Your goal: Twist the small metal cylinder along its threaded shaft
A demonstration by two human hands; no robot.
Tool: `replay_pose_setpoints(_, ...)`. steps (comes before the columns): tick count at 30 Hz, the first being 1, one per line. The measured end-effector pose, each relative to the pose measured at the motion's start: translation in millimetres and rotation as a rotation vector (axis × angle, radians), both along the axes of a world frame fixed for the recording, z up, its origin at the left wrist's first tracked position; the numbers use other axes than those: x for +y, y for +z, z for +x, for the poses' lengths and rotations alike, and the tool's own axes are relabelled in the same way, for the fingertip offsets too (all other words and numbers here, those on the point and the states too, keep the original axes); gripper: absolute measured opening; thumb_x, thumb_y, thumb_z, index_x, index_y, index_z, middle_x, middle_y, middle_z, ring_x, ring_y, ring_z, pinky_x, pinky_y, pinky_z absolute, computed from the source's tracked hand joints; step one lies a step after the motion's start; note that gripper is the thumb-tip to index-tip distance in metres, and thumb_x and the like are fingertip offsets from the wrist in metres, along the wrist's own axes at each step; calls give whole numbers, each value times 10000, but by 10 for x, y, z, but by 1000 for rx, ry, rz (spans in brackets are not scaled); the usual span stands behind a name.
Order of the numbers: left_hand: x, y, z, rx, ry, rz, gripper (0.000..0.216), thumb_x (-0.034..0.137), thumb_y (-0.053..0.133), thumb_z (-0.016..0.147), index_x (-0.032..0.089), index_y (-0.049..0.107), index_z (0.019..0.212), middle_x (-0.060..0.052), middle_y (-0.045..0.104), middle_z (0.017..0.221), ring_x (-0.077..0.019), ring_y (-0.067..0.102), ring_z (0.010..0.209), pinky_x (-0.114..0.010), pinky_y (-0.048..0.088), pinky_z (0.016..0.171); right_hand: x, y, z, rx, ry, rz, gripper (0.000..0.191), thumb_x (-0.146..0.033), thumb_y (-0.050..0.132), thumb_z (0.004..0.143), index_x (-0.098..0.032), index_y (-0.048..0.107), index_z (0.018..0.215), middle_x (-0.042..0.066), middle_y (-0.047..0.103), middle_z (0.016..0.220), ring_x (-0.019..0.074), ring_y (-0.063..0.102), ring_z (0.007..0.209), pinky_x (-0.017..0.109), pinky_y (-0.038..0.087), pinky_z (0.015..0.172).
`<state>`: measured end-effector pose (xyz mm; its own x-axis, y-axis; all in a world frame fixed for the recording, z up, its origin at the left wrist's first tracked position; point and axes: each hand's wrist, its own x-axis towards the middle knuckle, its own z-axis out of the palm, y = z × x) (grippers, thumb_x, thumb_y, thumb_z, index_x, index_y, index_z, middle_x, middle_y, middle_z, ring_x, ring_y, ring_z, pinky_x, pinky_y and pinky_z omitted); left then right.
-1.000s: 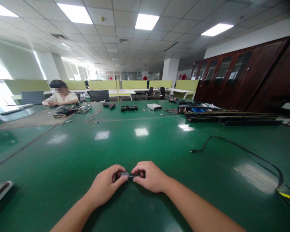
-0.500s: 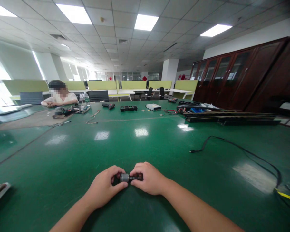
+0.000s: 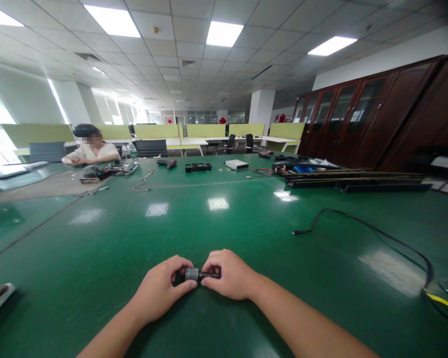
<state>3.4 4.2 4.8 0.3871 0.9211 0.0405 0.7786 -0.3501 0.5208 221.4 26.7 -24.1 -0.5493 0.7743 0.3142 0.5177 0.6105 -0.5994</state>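
Close to the near side of the green table [image 3: 216, 233], a grey metal cylinder [image 3: 191, 274] lies sideways with a thinner dark ridged shaft [image 3: 208, 275] coming out of its right end. My left hand [image 3: 157, 289] grips the cylinder between thumb and fingers, which cover its left end. The thumb and fingers of my right hand [image 3: 232, 276] are closed around the shaft, hiding part of it. Whether the piece touches the tabletop I cannot tell.
A black cable [image 3: 362, 223] curves along the right. Across the table are a power drill [image 3: 167, 163], a black slotted block [image 3: 198, 167], a white box [image 3: 236, 164] and long dark rails [image 3: 354, 179]. A person [image 3: 91, 149] sits at the far left.
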Motion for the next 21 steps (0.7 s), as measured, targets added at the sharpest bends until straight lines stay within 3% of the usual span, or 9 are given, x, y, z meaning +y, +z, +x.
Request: replay_pose_setpoints(21,8,-16,1,9,6,0,272,400,616,810,261,672,1038,-1,665,901,-177,566,754,-268,402,690,13,-18,23,-5,-1,5,99,-249,717,718,-178,709,787,-3,607,699,116,532,626,221,382,582)
